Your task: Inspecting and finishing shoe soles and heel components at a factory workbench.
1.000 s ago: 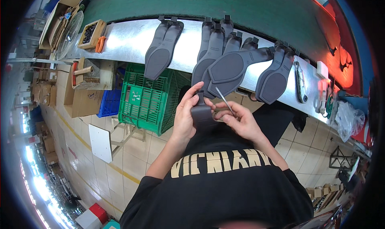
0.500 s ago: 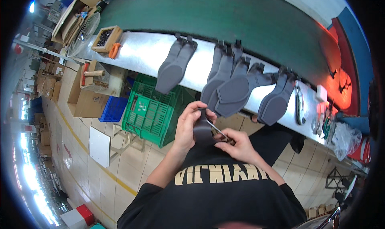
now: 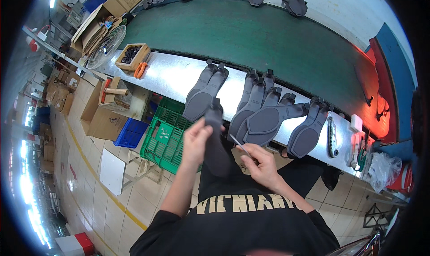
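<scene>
In my left hand point(image 3: 194, 143) is a dark grey shoe sole point(image 3: 216, 150), gripped at its middle. Its narrow heel end points up and its broad end hangs down over my lap. My right hand point(image 3: 262, 166) is closed on a slim metal tool point(image 3: 238, 142), whose tip points up and left, apart from the sole. What kind of tool it is does not show. Beyond my hands, several similar soles with heels lie overlapping on the metal ledge, including a front sole point(image 3: 268, 120), a pair on the left point(image 3: 201, 99) and a pair on the right point(image 3: 307, 132).
A green conveyor belt point(image 3: 251, 36) runs behind the metal ledge point(image 3: 170, 72). A wooden box of small dark parts point(image 3: 133, 56) and orange-handled cutters point(image 3: 140, 70) sit left. A utility knife point(image 3: 332, 137) lies right. Below stands a green crate point(image 3: 163, 135).
My left hand has moved left, and the sole is now held lengthwise with its heel up. The tool in my right hand has come away from it. The view has tilted up.
</scene>
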### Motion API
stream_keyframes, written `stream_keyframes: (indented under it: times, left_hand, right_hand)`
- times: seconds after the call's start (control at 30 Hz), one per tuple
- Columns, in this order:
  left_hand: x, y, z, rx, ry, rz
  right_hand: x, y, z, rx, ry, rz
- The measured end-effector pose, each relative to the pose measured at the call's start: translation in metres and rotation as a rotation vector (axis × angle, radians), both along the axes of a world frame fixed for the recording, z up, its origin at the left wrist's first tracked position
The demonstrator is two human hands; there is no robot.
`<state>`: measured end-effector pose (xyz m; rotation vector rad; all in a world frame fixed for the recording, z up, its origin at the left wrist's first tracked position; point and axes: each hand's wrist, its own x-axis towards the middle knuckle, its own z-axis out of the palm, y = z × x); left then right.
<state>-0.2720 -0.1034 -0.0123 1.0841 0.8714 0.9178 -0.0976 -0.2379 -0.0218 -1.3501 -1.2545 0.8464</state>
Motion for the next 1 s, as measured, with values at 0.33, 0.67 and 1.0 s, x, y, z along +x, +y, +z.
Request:
stream_keyframes:
  times: [0.33,0.67,1.0]
  left_hand:
    - [-0.009,0.219,-0.062,0.575,0.509,0.260]
    - [0.037,0.060,-0.017,0.752,0.467,0.004]
    - [0.045,-0.069,-0.025,0.448,0.253,-0.199]
  right_hand:
    - [0.028,-0.020,0.001,-0.246,0.770,-0.001]
    - [0.050,-0.016,-0.023,-0.212,1.258,0.021]
    - [0.035,-0.010,-0.029,-0.282,1.277,-0.001]
